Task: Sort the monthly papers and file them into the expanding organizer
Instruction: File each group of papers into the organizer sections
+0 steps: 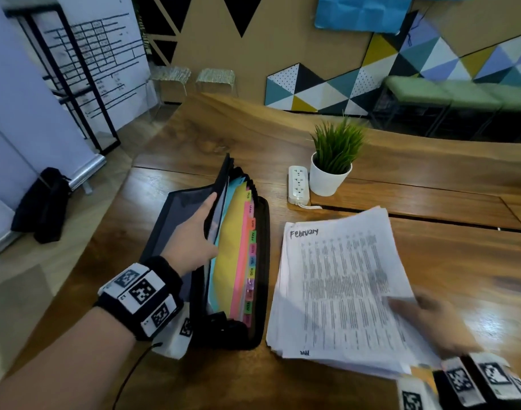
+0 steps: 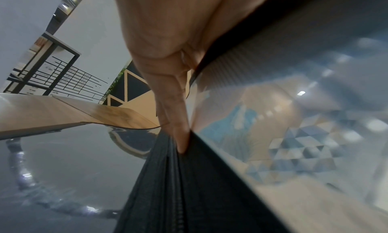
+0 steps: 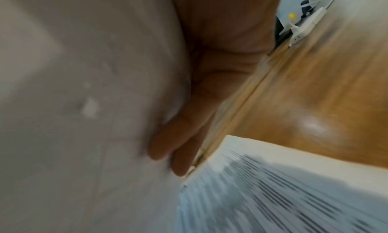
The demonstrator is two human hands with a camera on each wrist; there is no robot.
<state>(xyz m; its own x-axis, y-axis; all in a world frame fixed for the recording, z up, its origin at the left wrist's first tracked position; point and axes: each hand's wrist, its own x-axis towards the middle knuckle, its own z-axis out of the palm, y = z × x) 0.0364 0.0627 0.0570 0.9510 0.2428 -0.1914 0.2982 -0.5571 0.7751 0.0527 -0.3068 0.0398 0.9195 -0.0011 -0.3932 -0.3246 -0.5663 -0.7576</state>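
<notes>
A black expanding organizer (image 1: pixel 262 261) lies open on the wooden table, showing coloured dividers and month tabs (image 1: pixel 251 255). My left hand (image 1: pixel 194 235) grips its front wall, thumb outside and fingers inside, holding the first pocket apart. In the left wrist view a finger (image 2: pixel 174 120) runs down along the black fabric edge (image 2: pixel 189 195). To the right lies a stack of printed papers (image 1: pixel 312 335). Its top sheet (image 1: pixel 342 276) is headed "February". My right hand (image 1: pixel 430 318) pinches that sheet at its near right edge. Its fingers (image 3: pixel 182 145) lie under the raised sheet (image 3: pixel 84 120), above the stack (image 3: pixel 273 195).
A white pot with a green plant (image 1: pixel 330 176) and a white power strip (image 1: pixel 298 184) stand just behind the papers. Bare wooden table (image 1: pixel 460 261) extends to the right. A black bag (image 1: pixel 43 202) sits on the floor at the left.
</notes>
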